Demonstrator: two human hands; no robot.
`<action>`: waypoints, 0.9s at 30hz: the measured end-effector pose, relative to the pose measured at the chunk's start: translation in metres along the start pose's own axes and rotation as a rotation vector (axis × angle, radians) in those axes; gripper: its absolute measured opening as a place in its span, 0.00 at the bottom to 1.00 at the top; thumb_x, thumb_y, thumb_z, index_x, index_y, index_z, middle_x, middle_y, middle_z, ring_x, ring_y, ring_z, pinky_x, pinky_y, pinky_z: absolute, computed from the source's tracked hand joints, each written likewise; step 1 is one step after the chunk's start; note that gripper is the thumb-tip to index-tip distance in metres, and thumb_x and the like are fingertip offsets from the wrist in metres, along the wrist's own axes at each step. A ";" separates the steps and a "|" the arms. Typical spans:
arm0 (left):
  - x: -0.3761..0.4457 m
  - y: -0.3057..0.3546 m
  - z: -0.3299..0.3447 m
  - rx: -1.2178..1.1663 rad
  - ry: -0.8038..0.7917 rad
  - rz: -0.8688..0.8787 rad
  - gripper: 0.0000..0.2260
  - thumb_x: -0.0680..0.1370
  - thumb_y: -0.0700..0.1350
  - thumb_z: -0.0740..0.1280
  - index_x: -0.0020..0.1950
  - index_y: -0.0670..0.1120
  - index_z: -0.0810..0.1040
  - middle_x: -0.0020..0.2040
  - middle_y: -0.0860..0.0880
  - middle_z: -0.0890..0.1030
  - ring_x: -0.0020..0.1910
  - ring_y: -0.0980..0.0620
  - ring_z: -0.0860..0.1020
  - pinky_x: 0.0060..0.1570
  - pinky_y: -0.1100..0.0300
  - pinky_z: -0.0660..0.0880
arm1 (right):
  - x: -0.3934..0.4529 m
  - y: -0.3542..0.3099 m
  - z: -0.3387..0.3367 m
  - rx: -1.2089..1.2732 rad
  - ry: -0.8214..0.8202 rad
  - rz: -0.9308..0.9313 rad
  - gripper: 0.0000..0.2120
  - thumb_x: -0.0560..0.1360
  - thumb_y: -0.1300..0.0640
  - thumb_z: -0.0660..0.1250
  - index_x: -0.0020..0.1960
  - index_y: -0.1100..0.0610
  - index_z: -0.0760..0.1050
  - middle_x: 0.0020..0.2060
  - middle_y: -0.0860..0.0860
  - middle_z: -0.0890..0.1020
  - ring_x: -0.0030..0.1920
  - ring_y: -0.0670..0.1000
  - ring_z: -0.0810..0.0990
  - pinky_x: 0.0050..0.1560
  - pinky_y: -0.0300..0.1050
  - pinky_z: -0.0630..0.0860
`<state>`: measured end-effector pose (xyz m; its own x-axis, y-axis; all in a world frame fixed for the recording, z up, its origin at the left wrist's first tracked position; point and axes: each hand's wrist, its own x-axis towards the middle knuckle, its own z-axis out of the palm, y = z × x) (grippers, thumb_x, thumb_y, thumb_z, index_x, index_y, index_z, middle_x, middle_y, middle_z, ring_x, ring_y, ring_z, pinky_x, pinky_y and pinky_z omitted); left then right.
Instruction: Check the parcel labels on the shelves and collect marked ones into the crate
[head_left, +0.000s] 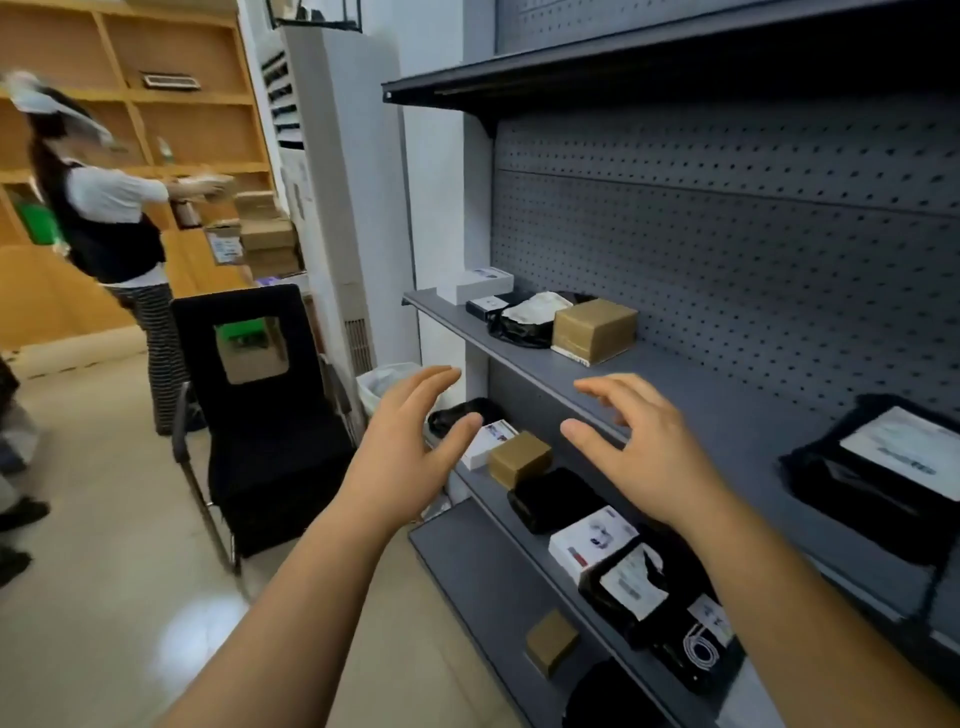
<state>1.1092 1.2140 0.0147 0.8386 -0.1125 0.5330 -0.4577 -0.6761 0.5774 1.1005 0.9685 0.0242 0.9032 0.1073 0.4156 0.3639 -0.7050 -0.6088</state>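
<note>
Two empty hands, left hand (410, 441) and right hand (639, 447), hover with fingers spread, likely poised to reach. Labelled parcels lie face-up for reading: brown box (595, 322) beyond the fingers, black parcel (893, 467) rightward. No crate visible.

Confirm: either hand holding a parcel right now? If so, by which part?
Nothing held. Left hand and right hand are both open with fingers spread, in the air in front of the shelf, touching no parcel.

Middle shelf (524, 358): you see a brown box (594, 328), black bag (524, 325), white boxes
Lower shelf (498, 499): mixed parcels, flat
</note>
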 end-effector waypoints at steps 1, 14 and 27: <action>0.016 -0.008 0.006 -0.026 -0.019 0.004 0.22 0.78 0.56 0.66 0.72 0.53 0.70 0.68 0.60 0.69 0.68 0.63 0.64 0.67 0.67 0.59 | 0.010 0.006 0.002 -0.026 0.009 0.024 0.21 0.74 0.37 0.64 0.65 0.41 0.72 0.60 0.34 0.69 0.60 0.40 0.70 0.62 0.47 0.73; 0.221 -0.101 0.122 -0.059 -0.253 0.198 0.21 0.79 0.55 0.66 0.70 0.50 0.71 0.70 0.54 0.70 0.70 0.55 0.66 0.71 0.60 0.62 | 0.172 0.109 0.044 -0.145 0.245 0.196 0.20 0.75 0.42 0.66 0.65 0.47 0.74 0.58 0.39 0.71 0.55 0.42 0.72 0.56 0.44 0.73; 0.354 -0.141 0.234 -0.135 -0.518 0.284 0.26 0.76 0.54 0.70 0.71 0.45 0.71 0.69 0.48 0.73 0.69 0.48 0.68 0.67 0.59 0.62 | 0.272 0.163 0.067 -0.261 0.273 0.512 0.17 0.78 0.44 0.64 0.66 0.47 0.74 0.63 0.42 0.68 0.65 0.44 0.67 0.66 0.45 0.68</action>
<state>1.5391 1.0992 -0.0225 0.6973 -0.6381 0.3266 -0.6897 -0.4731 0.5482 1.4207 0.9296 -0.0075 0.8449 -0.4470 0.2940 -0.1971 -0.7710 -0.6056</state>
